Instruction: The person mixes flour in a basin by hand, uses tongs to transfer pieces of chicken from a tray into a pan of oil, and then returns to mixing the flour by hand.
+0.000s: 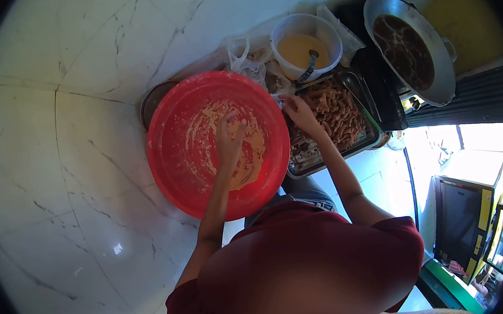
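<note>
My left hand reaches into a large red basin; its fingers are spread and hold nothing I can see. Under it, pale orange-tan flour or batter coats the basin floor in smears and clumps. At the basin's right rim, above the near corner of a metal tray, is my right hand. Its fingers are curled together beside a bit of whitish plastic; what they pinch, if anything, is too small to tell. Brown coated strips of food are heaped in the tray.
Behind the tray stands a white bucket of yellowish batter with a ladle in it. Plastic bags lie beside it. A wide pan of dark, foamy liquid sits at the right. Marbled tile lies to the left.
</note>
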{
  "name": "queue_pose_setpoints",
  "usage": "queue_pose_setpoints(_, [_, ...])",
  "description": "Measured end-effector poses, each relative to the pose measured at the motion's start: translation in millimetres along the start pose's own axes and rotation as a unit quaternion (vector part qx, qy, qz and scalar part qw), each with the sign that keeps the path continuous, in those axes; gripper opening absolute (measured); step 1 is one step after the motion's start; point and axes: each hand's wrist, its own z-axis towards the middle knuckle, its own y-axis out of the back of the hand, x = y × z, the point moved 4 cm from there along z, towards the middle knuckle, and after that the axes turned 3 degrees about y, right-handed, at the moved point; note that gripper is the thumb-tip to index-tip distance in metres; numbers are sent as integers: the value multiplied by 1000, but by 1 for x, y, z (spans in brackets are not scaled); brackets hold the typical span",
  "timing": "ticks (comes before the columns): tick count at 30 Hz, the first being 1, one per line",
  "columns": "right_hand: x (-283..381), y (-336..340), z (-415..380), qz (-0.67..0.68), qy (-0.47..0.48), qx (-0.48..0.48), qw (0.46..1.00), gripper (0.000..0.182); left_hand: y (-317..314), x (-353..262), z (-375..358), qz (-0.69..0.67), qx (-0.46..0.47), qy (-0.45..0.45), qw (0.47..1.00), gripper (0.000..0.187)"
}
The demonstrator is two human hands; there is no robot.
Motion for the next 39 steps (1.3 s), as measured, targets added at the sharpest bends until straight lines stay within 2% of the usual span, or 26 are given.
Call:
queue_pose_setpoints(1, [-6,-2,7,-27,51,-22,998,24,-9,-18,20,4,-13,-35,999,32])
queue_pose_setpoints(5, [-34,-24,57,-27,7,-2,1000,29,-46,-30,93,4,-19,-138,990,33])
queue_pose_setpoints(8, [-49,-40,90,-157,-80,36,984,29,-59,-31,128,126,-15,-202,971,31])
queue_pose_setpoints(11, [-95,-67,116,-268,-123,104,950,25,-65,4,142,147,-4,-200,969,26])
queue_pose_setpoints(14, [-89,-70,120,-357,-119,107,920,25,-65,14,141,208,-16,-184,961,23])
queue_pose_setpoints(17, [-114,-78,127,-290,-183,216,914,27,-66,17,143,205,-14,-168,964,20])
queue_pose_setpoints(20, [-131,-80,125,-237,-214,140,937,36,-67,18,144,190,-28,-166,967,25])
queue_pose_setpoints(23, [-114,-74,123,-192,-173,66,964,41,-69,20,145,194,-22,-155,968,25])
queue_pose_setpoints(26, [-127,-78,122,-110,-144,19,983,45,-69,21,145,188,-21,-154,970,25])
queue_pose_setpoints(29, [-116,-68,112,-90,-139,16,986,43,-68,20,144,173,-10,-149,974,25])
queue_pose_setpoints(32, [-109,-60,96,52,-138,48,988,40,-67,21,144,163,3,-149,975,25])
queue_pose_setpoints(35, [-71,-42,75,161,-135,15,978,33,-67,22,143,154,-5,-168,974,25])
queue_pose_setpoints(38, [-44,-27,55,137,-100,-38,985,34,-63,20,143,150,22,-164,975,23])
queue_pose_setpoints(39, [-34,-23,49,117,-96,-60,987,35,-59,22,144,66,39,-141,987,22])
